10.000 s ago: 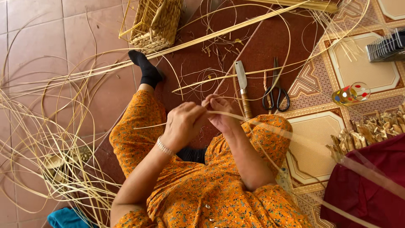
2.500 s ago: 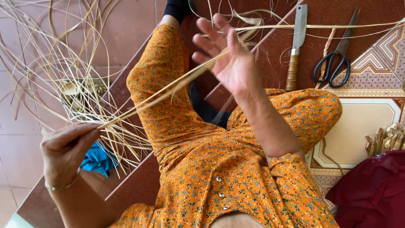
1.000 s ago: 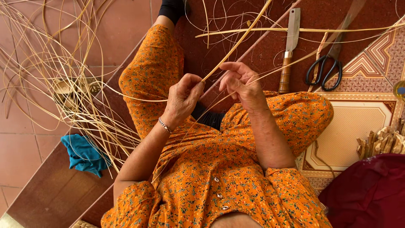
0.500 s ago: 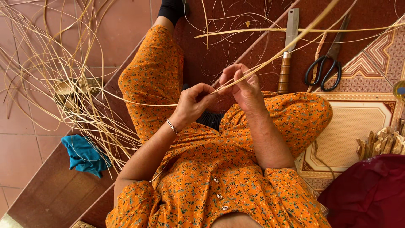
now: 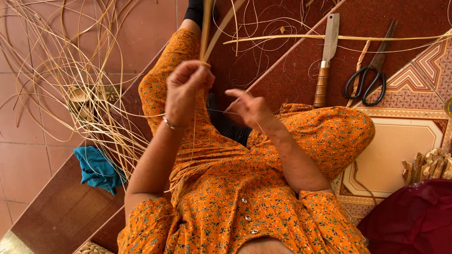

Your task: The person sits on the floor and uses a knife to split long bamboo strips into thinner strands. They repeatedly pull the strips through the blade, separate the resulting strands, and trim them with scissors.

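Observation:
My left hand (image 5: 184,89) is raised above my left knee and is pinched shut on a flat pale cane strip (image 5: 207,28) that rises from the fingers toward the top of the view. My right hand (image 5: 248,108) hovers just to the right over my lap, fingers loosely curled; a very thin fibre seems to run between the two hands, and whether the right hand grips it is unclear. I sit cross-legged in an orange flowered dress (image 5: 226,197).
A wooden-handled cleaver knife (image 5: 326,56) and black scissors (image 5: 372,70) lie on the dark red mat ahead to the right. A tangle of cane strips around a small woven base (image 5: 82,101) lies left, a blue cloth (image 5: 96,167) beside it. Wood pieces (image 5: 428,164) sit right.
My left hand rose and swung the strip from a slant to nearly upright. My right hand let go of the strip and dropped slightly toward my lap.

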`<state>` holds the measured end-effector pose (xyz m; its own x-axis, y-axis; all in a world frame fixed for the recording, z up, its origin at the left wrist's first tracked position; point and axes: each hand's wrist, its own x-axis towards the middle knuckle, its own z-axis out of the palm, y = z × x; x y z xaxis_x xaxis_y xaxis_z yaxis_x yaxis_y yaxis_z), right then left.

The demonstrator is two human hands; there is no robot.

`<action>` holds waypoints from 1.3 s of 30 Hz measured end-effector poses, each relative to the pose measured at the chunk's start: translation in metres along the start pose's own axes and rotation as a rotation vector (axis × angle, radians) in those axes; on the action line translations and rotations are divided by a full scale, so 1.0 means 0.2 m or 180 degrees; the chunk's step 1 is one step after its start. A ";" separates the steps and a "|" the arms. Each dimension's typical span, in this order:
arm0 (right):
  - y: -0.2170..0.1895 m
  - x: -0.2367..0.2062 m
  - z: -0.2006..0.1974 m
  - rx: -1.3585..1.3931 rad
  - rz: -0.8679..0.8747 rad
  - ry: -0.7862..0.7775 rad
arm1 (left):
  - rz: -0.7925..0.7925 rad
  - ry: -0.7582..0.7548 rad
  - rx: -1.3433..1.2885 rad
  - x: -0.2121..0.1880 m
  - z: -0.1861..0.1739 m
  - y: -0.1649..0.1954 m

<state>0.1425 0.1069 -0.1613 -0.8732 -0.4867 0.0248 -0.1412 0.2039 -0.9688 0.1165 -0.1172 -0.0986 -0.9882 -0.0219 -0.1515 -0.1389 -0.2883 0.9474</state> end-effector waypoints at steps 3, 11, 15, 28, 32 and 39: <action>0.02 0.00 0.14 -0.0791 -0.1002 -0.0350 | 0.0067 0.0096 -0.0220 0.06 -0.09 0.13; 0.25 -0.06 0.31 -0.2726 -0.0289 -0.1331 | 0.1019 0.0729 -0.0299 0.20 -0.46 0.55; 0.26 0.01 0.15 -0.2378 0.0871 -0.1368 | 0.1535 0.0824 0.0901 0.19 -0.60 0.73; 0.13 0.06 -0.30 0.2941 0.0372 0.0891 | -0.0358 -0.0848 0.1575 -0.21 -0.06 -0.06; 0.13 0.05 -0.30 0.3617 0.0086 0.0736 | -0.0285 -0.0981 0.1713 -0.24 -0.03 -0.11; 0.24 0.02 -0.22 0.2234 0.0116 0.1022 | -0.0892 -0.1009 0.1633 -0.24 -0.04 -0.15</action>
<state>0.1124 0.1525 -0.1975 -0.9792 -0.1980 -0.0436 0.1256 -0.4234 -0.8972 0.1692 -0.1158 -0.1212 -0.8704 0.2929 -0.3958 -0.3291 0.2519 0.9101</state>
